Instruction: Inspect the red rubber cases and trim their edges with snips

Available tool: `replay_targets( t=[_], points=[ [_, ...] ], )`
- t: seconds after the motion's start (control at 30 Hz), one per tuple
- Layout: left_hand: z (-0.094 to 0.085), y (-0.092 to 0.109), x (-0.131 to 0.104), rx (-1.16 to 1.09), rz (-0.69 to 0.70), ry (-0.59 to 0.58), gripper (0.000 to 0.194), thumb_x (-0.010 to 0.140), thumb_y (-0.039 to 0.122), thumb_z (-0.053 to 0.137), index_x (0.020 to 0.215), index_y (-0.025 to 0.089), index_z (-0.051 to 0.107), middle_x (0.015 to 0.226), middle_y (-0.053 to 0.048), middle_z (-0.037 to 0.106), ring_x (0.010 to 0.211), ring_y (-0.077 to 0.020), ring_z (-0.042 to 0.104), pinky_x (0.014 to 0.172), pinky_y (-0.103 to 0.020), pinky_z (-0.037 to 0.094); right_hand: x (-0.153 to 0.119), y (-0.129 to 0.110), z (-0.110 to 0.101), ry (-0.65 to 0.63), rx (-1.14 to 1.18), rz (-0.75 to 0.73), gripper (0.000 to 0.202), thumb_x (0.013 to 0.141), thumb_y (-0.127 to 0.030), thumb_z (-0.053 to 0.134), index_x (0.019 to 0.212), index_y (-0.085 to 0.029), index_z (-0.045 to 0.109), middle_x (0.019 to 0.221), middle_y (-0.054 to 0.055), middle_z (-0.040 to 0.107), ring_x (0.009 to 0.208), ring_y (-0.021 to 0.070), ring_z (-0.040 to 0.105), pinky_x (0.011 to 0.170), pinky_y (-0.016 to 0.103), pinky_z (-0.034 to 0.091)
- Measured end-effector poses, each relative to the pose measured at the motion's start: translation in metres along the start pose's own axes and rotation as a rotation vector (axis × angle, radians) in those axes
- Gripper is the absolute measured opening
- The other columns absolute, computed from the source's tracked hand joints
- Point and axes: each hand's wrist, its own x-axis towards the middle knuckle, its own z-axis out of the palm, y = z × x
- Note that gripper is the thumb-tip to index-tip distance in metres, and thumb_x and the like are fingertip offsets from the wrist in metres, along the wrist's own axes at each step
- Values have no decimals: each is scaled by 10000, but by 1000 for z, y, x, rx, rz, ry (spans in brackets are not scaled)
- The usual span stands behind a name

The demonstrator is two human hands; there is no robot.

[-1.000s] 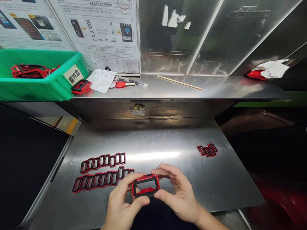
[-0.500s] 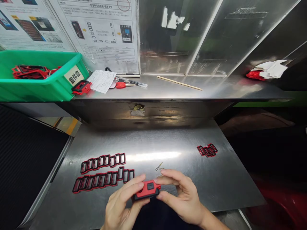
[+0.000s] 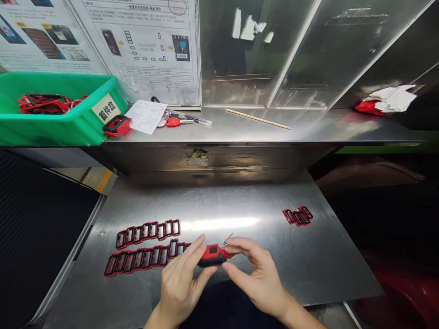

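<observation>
Between our left hand (image 3: 181,278) and right hand (image 3: 257,276), we are holding a red-and-black frame (image 3: 213,255) edge-on, fingertips gripping its two ends. Just beyond our right fingertips, a small metal tool (image 3: 227,239) is lying on the steel desk (image 3: 260,196). To the left of our hands, similar frames (image 3: 147,258) are lying in two rows, the nearer partly hidden by our left fingers. Well beyond our right hand, a small cluster of frames (image 3: 297,215) is resting. Farther off, up left, a green bin (image 3: 68,128) is holding more red-and-black pieces (image 3: 48,103).
</observation>
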Motion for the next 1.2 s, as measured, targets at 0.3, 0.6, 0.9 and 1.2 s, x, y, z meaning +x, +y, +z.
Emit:
replay_targets(
  t=[0.3, 0.6, 0.9, 1.2],
  points=[
    [75, -38, -36, 274, -553, -613, 291, 946, 381, 484, 949, 157, 669, 712, -64, 750, 672, -220, 735, 607, -273, 547, -1, 61, 5, -150, -336, 384, 444, 870, -297, 527, 1306, -219, 487, 1188, 92, 676, 1047, 221, 659, 882, 389, 534],
    [91, -98, -14, 472, -953, -935, 337, 934, 434, 515, 1059, 142, 627, 973, -58, 693, 851, -182, 670, 785, -397, 551, 7, 128, -49, 21, -655, 558, 221, 922, -195, 512, 1118, -161, 611, 1148, 93, 658, 1020, 214, 638, 920, 380, 495],
    [84, -102, 0, 434, -1026, -1033, 425, 954, 473, 428, 940, 125, 672, 960, -92, 734, 898, -205, 689, 839, -411, 512, 9, 177, -159, 383, -838, 962, 304, 946, -312, 575, 1215, -170, 560, 1223, 91, 584, 1051, 233, 603, 891, 452, 519],
    [75, -92, 0, 246, -1047, -790, 438, 863, 473, 359, 777, 164, 657, 802, -213, 734, 874, -434, 686, 725, -471, 467, 23, 167, -145, 332, -513, 902, 253, 944, -324, 579, 1133, -155, 593, 1115, 70, 622, 936, 197, 632, 801, 387, 551]
  ],
)
